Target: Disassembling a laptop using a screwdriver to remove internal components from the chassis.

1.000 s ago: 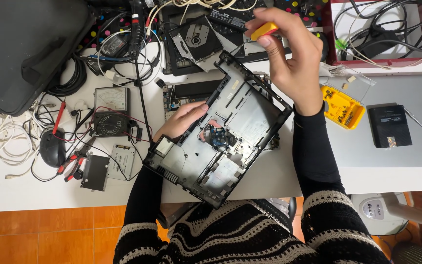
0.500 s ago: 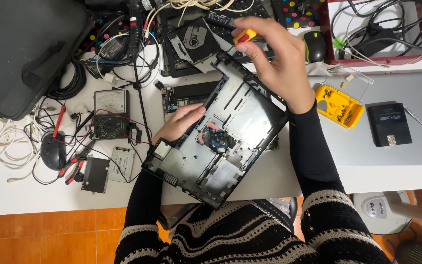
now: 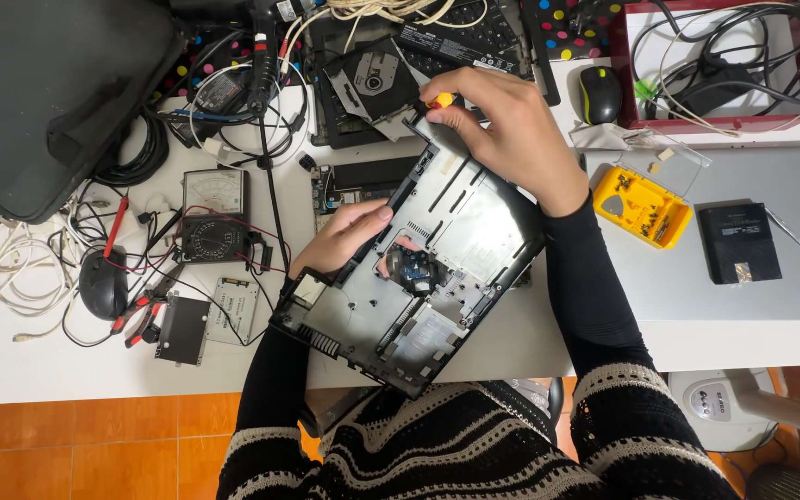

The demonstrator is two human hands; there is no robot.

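Since a second ago my right hand (image 3: 511, 139) has dropped from above the far edge of the bench (image 3: 30, 361) down onto the far corner of the laptop base (image 3: 418, 268), carrying the yellow-handled screwdriver (image 3: 439, 100) with it. The fingers (image 3: 460, 97) of that hand are clenched on the screwdriver; only the yellow handle end shows at my fingertips, and the shaft is hidden, so I cannot tell which way the tip points. My left hand (image 3: 344, 236) has stayed put, its fingers curled loosely and pressing on the base's left edge, grasping nothing that I can see.

The laptop base lies at the near edge of the bench, directly in front of me, between both hands. Its long axis runs diagonally, from near left to far right, with the far corner under my right hand, touching the optical drive (image 3: 377, 79). A yellow bit case (image 3: 641, 206) sits to the right, well apart.
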